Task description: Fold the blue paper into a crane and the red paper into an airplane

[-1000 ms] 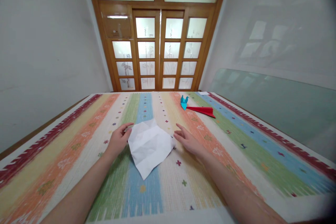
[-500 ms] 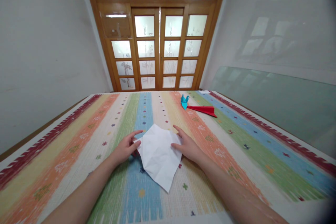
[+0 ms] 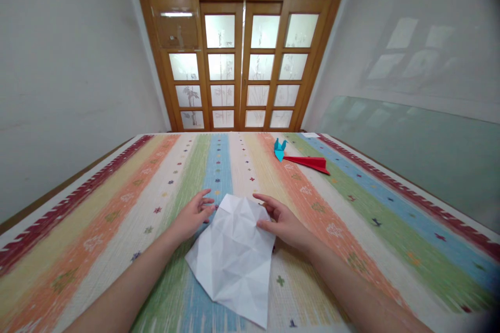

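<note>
A sheet of white paper, covered in crease lines, lies between my hands over the striped cloth. Its near corner points down toward me, and its upper left edge is folded or bent. My right hand grips the paper's right edge, thumb on top and the other fingers partly behind it. Close to the upper left edge is my left hand, with its fingers apart and curved. Its thumb tip comes near the sheet, and no hold on the paper shows.
A striped cloth covers the table. Farther off on the right lie a blue folded-paper figure and a red paper plane, nearly touching. A small white piece is at the far edge. Walls flank the table; wooden glazed doors stand beyond.
The paper has opened out into a larger creased sheet, reaching nearer to me and to the left. My left hand has come off its edge; my right hand still holds its side.
</note>
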A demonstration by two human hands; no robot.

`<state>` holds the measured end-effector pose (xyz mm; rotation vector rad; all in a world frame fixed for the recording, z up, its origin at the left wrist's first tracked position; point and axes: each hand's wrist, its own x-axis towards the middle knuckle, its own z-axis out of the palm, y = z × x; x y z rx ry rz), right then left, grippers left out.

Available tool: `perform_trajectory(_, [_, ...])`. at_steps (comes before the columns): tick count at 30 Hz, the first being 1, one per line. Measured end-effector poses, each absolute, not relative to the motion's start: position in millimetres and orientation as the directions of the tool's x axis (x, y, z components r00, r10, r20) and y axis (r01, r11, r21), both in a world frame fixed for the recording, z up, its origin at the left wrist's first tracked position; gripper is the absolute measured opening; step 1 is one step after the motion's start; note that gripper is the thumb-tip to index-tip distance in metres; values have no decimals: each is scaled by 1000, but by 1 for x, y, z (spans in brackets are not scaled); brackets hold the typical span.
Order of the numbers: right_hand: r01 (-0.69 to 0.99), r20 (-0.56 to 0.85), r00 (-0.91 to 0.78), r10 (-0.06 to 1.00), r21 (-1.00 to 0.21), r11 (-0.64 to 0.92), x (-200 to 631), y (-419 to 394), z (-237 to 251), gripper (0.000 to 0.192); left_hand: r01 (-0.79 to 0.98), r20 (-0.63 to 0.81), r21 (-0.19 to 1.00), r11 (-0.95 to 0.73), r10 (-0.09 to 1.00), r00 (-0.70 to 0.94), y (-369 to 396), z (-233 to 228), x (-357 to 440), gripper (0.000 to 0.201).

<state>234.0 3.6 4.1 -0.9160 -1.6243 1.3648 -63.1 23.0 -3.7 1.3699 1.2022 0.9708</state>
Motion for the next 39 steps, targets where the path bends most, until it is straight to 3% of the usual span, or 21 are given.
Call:
perform_trajectory(4, [-123,113,-455,883,-990,64,230,1,3,66,50,-227,973,223,919,322,10,4,-53,84])
perform_trajectory(7, [-176,114,-450,885,-984,37,229,0,4,64,111,-252,968,226,886,390,4,6,-51,86])
perform_trajectory(12, [-206,115,-348,930,-978,44,228,2,6,62,82,-198,980,181,872,447,7,8,-55,70])
perform_trajectory(16, [-224,94,-221,971,-974,43,230,6,5,64,-9,-192,976,220,870,454,6,11,-56,57])
perform_trajectory(22, [-301,61,-101,993,-953,28,233,9,8,68,-25,-238,951,308,781,577,-2,12,-48,43])
perform_trajectory(28, [-476,-106,33,994,-876,-78,231,4,16,88,-122,-230,948,295,896,380,2,14,-50,33])
perform_trajectory(31, [-545,-198,-104,975,-809,-222,227,-1,19,84,-174,-222,947,270,941,257,5,18,-54,30])
perform_trajectory(35, [-478,-166,-252,953,-835,-272,220,-8,22,80,-221,-216,944,244,966,141,8,21,-57,34])
perform_trajectory(39, [-382,-128,-309,942,-891,-246,216,-10,22,99,-261,-186,947,186,982,24,12,14,-59,38])
